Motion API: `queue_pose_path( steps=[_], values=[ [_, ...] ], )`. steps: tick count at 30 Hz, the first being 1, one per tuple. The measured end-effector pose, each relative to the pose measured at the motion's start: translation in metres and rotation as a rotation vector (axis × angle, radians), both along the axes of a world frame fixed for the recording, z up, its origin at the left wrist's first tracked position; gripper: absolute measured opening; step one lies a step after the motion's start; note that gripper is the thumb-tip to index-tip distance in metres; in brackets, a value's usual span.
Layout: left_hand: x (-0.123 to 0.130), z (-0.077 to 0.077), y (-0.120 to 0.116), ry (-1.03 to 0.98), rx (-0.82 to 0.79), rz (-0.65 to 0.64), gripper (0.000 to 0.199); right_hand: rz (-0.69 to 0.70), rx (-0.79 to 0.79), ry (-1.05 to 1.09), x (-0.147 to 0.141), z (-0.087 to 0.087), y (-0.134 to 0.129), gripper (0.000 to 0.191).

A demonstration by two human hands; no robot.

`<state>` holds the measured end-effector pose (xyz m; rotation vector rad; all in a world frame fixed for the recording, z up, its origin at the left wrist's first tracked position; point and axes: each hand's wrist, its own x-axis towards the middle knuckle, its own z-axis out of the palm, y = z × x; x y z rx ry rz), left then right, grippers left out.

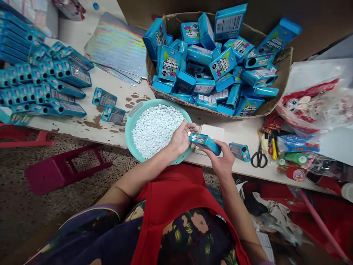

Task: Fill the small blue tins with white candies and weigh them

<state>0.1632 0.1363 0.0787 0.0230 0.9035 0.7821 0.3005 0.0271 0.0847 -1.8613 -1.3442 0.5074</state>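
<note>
My left hand (180, 138) is palm up and cupped beside the open end of a small blue candy box. A few white candies (189, 134) lie at its fingers, and more show in the box's mouth. Wrapped round the other end of the candy box (208, 142) is my right hand (223, 158), which keeps it tilted, label up. Under my left wrist stands a turquoise basin (129, 137) full of small white candies (156, 129). Below the box, a white scale-like device (213, 130) is partly covered by my hands.
A cardboard carton (286, 70) of blue boxes stands behind. Stacked boxes (44, 84) and silvery sheets (116, 44) are on the left. To the right lie another box (239, 152), scissors (259, 156) and plastic bags (311, 106). A magenta stool (46, 173) stands below.
</note>
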Motion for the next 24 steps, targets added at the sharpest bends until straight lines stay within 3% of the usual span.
queue_pose_path(
  steps=[3,5,8,10,13,15,18,20,22,24],
  values=[
    [-0.014,-0.005,0.002,0.013,0.022,-0.002,0.034,-0.055,-0.034,0.159,-0.004,-0.005,0.000,0.037],
    [-0.030,-0.005,0.006,0.142,0.137,-0.076,0.034,-0.122,-0.038,0.319,-0.004,-0.011,-0.001,0.041],
    [-0.059,0.006,0.014,0.598,0.576,-0.287,0.024,-0.211,-0.008,0.541,-0.006,-0.023,0.000,0.048],
    [-0.074,0.021,0.015,0.840,0.961,-0.486,0.036,-0.219,0.006,0.631,-0.014,-0.030,0.004,0.050],
    [-0.083,0.046,0.009,0.853,1.390,-0.807,0.049,-0.093,-0.002,0.691,-0.032,-0.033,0.014,0.049],
    [-0.086,0.059,0.004,0.871,1.502,-0.872,0.042,0.035,0.036,0.639,-0.038,-0.030,0.019,0.047],
    [-0.106,0.065,0.011,1.137,1.484,-0.626,0.036,0.028,0.168,0.306,-0.015,-0.025,0.014,0.059],
    [-0.136,0.058,0.031,1.430,1.348,-0.353,0.039,-0.175,0.165,0.001,0.021,-0.027,-0.001,0.073],
    [-0.172,0.040,0.062,1.735,1.110,-0.123,0.045,-0.435,0.060,-0.204,0.062,-0.034,-0.024,0.084],
    [-0.207,0.010,0.099,1.941,0.879,0.006,0.052,-0.601,-0.034,-0.349,0.097,-0.045,-0.048,0.098]
  ],
)
